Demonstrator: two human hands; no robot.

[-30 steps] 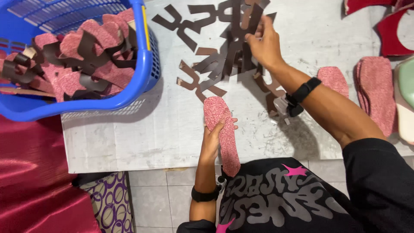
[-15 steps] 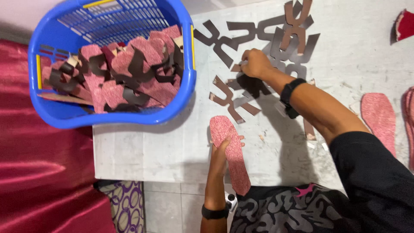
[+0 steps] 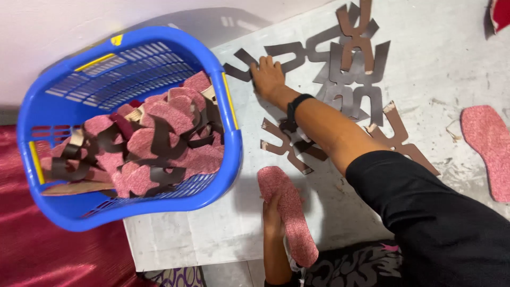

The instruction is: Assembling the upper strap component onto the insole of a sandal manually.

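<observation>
While we compare with a second ago, these lines hold:
Change: our right hand (image 3: 267,76) has left the far strap pile and now lies flat on a brown strap cutout (image 3: 245,61) just beside the blue basket (image 3: 231,139).
Meaning: we judge a strap is being picked for the sole.
Left hand (image 3: 272,211): still grasping the pink insole (image 3: 289,215) at the table's (image 3: 175,239) near edge.
Right hand: fingers spread, pressing, not clenched.
Relation: strap and insole lie well apart, with more cutouts between.
</observation>
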